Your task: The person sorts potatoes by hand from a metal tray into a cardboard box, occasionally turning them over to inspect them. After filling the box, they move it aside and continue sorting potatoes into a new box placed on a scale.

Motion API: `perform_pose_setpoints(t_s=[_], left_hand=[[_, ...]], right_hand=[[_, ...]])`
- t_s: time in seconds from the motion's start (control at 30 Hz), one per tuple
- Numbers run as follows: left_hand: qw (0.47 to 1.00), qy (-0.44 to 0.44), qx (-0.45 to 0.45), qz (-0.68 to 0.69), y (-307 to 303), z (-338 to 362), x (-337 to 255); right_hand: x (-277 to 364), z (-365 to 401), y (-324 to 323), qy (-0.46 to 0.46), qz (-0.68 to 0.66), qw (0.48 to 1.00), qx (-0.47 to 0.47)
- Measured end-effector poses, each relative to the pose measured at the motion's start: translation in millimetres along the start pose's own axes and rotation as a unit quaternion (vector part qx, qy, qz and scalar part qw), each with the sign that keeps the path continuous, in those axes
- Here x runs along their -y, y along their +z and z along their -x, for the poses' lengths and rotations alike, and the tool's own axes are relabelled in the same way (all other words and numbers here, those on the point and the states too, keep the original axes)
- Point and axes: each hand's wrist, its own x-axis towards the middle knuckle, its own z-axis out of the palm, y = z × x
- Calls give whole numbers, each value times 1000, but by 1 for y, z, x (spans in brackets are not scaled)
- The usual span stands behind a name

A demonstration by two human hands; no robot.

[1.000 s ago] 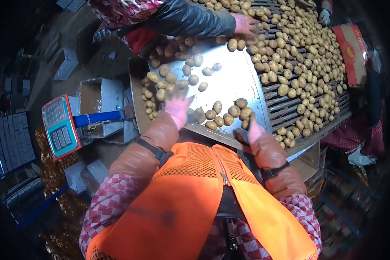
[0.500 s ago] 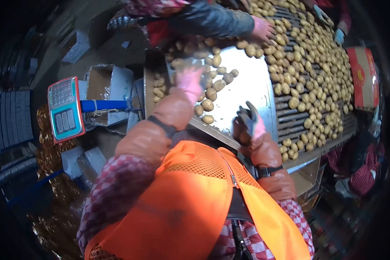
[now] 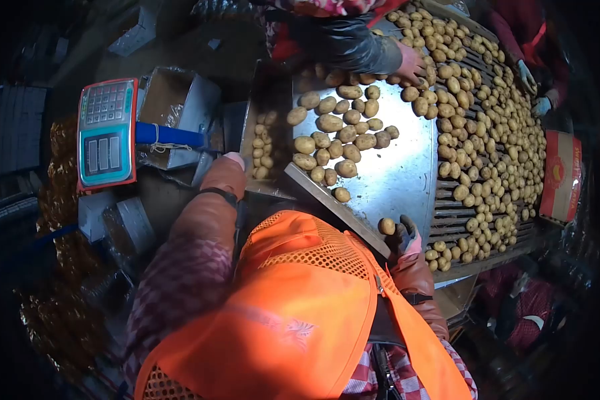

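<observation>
Pale potatoes (image 3: 347, 133) lie loosely grouped on a shiny metal sheet (image 3: 407, 160). My left hand (image 3: 235, 160), in a pink glove, is at the near left edge of a box (image 3: 245, 133) that has small potatoes at its bottom; its fingers are hidden. At the sheet's near edge is my right hand (image 3: 407, 236), gloved with dark fingertips, its fingers partly spread. One potato (image 3: 387, 226) lies right beside those fingertips, not visibly gripped.
Many potatoes cover a slatted rack (image 3: 447, 210) on the right. A co-worker's pink-gloved hand (image 3: 411, 61) reaches in from the top. Another person's gloved hands (image 3: 528, 77) are at the far right. A scale (image 3: 107, 133) and open carton (image 3: 173, 100) stand left; a wooden rail (image 3: 337, 208) borders the sheet.
My left hand has moved from over the potatoes to the left, down to the box edge. My right hand is lower, beside a potato. The view has shifted.
</observation>
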Motion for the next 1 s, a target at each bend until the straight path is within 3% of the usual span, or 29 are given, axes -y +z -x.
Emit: perform_pose_setpoints(t_s=[0.13, 0.27, 0.37, 0.4, 0.43, 0.5, 0.53, 0.6, 0.67, 0.8, 0.87, 0.93, 0.97, 1.0], left_hand=[[991, 8, 128, -30, 21, 4, 10], [991, 54, 98, -70, 86, -10, 34], [994, 15, 106, -1, 67, 20, 38], [960, 200, 126, -149, -22, 84, 18], [963, 190, 122, -148, -8, 72, 15], [966, -104, 238, -4, 25, 29, 21], [966, -118, 230, 2, 26, 30, 26], [996, -35, 57, 61, 31, 40, 34], [997, -40, 21, 65, 32, 42, 37], [991, -57, -37, 111, 33, 40, 24], [984, 34, -171, 47, -1, 69, -10], [921, 164, -342, 95, -1, 64, -49], [893, 214, -378, 119, -15, 81, -79], [890, 269, -307, 203, -11, 83, -107]], right_hand=[[-6, -8, -8, 2, 26, 1000, -14], [0, -7, -10, 24, 2, 1000, -11], [-21, -18, -21, -12, -4, 1000, 10], [-64, -42, -48, -120, 196, 973, -11], [-72, -41, -62, -123, 195, 973, 0], [-78, -54, -65, -116, 144, 982, 40], [-18, -15, -25, -8, 15, 998, 60], [-30, -26, -31, -13, 7, 998, 65], [-23, -29, -34, 9, -44, 995, 84], [-1, -19, -19, 3, -20, 997, 68], [-6, -25, -24, -8, 12, 998, 63], [-26, -42, -39, -21, 40, 997, 55], [-46, -56, -50, -69, 40, 994, 70], [-67, -66, -64, -115, 41, 989, 81]])
